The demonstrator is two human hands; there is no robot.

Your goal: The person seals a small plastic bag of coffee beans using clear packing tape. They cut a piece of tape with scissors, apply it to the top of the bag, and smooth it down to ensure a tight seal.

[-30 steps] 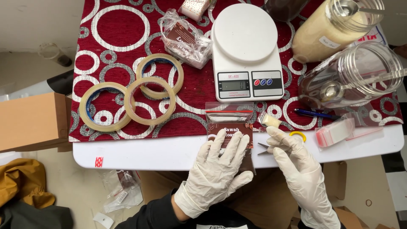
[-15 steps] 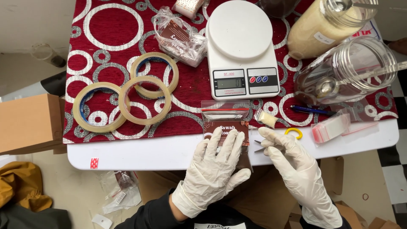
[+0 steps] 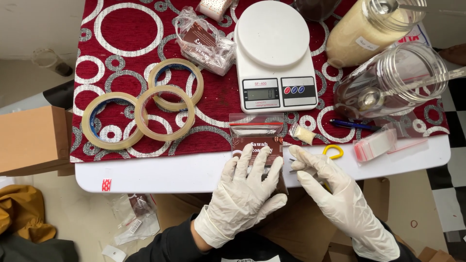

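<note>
I am pressing my left hand (image 3: 242,194), fingers spread flat, on the pouch (image 3: 258,145) at the counter (image 3: 170,172) edge while my right hand (image 3: 330,187) is pinching scissors (image 3: 326,154) (yellow handle), which risk nicking a glove.

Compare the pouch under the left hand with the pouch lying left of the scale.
The pouch under the left hand lies flat at the table's near edge, pressed by the left hand; the pouch beside the scale sits untouched and crumpled farther back. The near one's clear top strip faces away from the person; the far one lies turned at an angle. Both are clear plastic with a brown label.
</note>
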